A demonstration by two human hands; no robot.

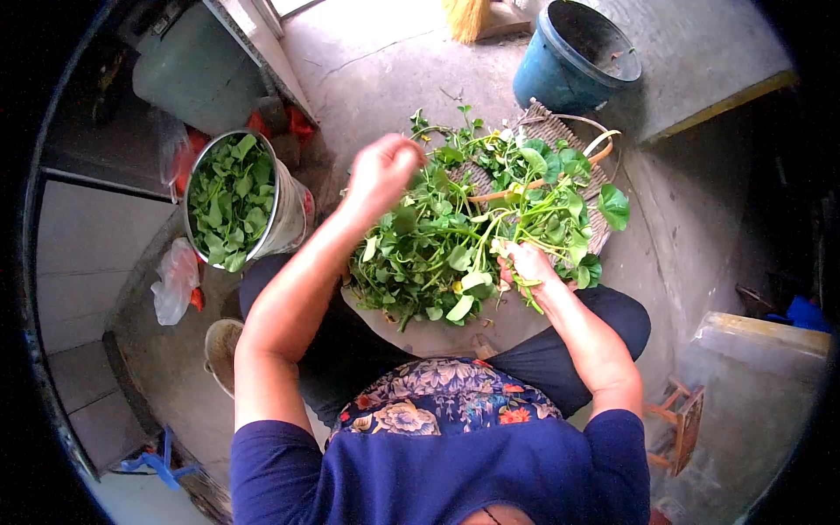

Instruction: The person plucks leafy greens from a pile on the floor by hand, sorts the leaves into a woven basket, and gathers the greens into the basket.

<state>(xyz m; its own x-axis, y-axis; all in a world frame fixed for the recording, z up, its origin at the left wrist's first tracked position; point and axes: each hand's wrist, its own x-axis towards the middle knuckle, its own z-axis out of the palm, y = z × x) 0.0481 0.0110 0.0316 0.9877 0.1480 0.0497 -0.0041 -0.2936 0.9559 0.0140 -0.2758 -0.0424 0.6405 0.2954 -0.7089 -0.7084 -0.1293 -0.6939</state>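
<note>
A large pile of leafy greens with long pale stems spreads in front of my lap. At the pile's right side, my right hand is closed round a bunch of leafy green stems; some cut or loose stem ends stick out below the fingers. My left hand hovers over the pile's upper left edge, slightly blurred, its fingers curled in. Whatever those fingers hold, if anything, is hidden. Under the greens at the right, part of a woven mat or basket shows, with a curved tan handle.
A bucket filled with green leaves stands at left, near a plastic bag. A blue-green bucket sits at upper right, beside a broom. A small wooden stool is at lower right. Concrete ledges flank the right side.
</note>
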